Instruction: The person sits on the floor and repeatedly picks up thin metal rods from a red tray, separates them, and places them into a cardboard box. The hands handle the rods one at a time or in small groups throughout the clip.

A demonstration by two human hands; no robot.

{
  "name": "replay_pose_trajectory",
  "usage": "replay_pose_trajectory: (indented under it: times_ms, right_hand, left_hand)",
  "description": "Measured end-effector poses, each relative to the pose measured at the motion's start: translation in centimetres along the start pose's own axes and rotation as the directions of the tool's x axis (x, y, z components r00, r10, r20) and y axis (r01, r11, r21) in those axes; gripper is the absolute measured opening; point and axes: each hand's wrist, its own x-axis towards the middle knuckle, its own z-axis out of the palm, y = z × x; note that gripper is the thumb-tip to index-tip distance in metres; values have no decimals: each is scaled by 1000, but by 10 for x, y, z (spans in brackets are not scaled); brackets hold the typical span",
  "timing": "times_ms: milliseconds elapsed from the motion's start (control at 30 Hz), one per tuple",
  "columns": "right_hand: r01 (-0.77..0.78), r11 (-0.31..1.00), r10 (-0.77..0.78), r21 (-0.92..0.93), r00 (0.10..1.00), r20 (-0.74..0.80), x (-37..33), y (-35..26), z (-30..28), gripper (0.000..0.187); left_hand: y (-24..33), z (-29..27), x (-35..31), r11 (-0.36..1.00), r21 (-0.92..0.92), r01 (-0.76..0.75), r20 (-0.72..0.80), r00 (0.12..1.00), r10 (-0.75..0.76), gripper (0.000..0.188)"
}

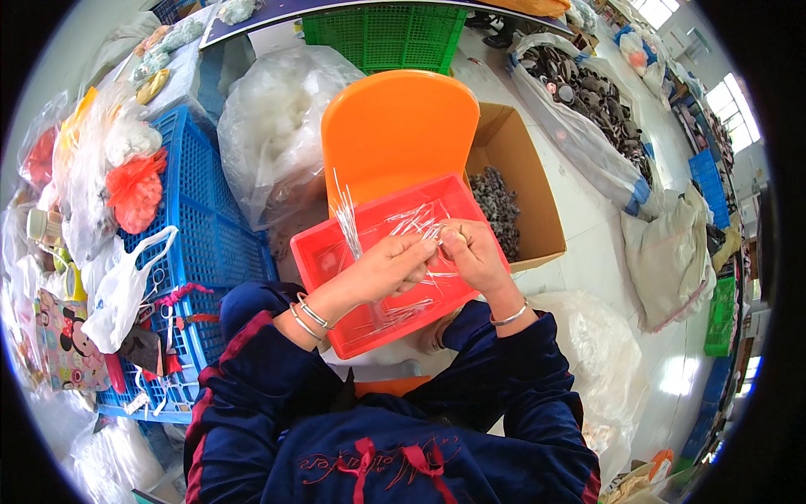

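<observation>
My left hand [388, 267] holds a bunch of thin clear plastic strips [346, 220] that fan upward out of its grip. My right hand [472, 254] meets it fingertip to fingertip and pinches a strip at the left hand's fingers. Both hands hover over a red plastic tray [312, 252] with more clear strips [403, 312] lying loose inside. The tray rests on an orange plastic chair [395, 126] in front of me. Silver bangles sit on both wrists, and the sleeves are dark blue.
A cardboard box [522, 168] of small grey pieces stands to the right of the chair. Blue crates [201, 210] and clear bags of stuffing [277, 126] crowd the left. A green crate [386, 34] is behind, with large filled bags [588, 109] at the right on the pale floor.
</observation>
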Motion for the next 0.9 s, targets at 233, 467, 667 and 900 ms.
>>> replay_pose_trajectory:
  times_ms: [233, 467, 667, 900]
  right_hand:
    - [56, 992, -60, -115, 998, -27, -4, -4, -4, 29]
    - [174, 968, -167, -180, 985, 48, -2, -4, -10, 28]
    - [191, 957, -199, -218, 980, -17, 1, -6, -4, 26]
    - [-68, 996, 55, -56, 978, -199, -2, 0, 1, 28]
  left_hand:
    - [0, 1, 5, 997, -30, 70, -26, 997, -71, 33]
    - [8, -1, 0, 985, -58, 160, 72, 985, -155, 33]
    - [-2, -1, 0, 999, 6, 49, -105, 993, -48, 33]
    - [-5, -4, 7, 960, 274, -59, -217, 968, 122, 34]
